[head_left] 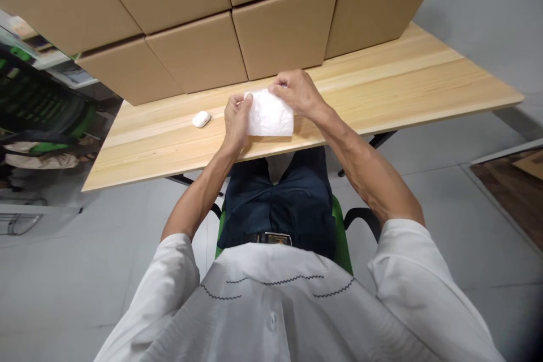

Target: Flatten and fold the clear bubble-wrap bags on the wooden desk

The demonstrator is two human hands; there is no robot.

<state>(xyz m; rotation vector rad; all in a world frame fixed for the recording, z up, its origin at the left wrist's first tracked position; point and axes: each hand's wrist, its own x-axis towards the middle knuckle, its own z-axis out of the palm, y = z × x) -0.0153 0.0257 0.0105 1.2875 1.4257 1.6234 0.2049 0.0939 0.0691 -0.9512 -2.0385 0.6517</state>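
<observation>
Between my two hands is a white, crinkled, roughly rectangular piece (270, 116) that looks like thin wrap or a soft packet; its exact kind I cannot make out. My left hand (237, 116) pinches its left edge, thumb on top. At the upper right corner, my right hand (294, 90) is closed on it with thumb and fingers together. The piece is held just over the front part of the wooden table (169, 138). A small white rounded case (201, 119), like an earbud case, lies on the table to the left of my left hand.
Stacked cardboard boxes (284, 31) form a wall along the table's back edge. On the left are a dark and green mesh chair (38, 96) and a shelf (51, 59) with items. A green seat (343, 237) with black armrests is under me.
</observation>
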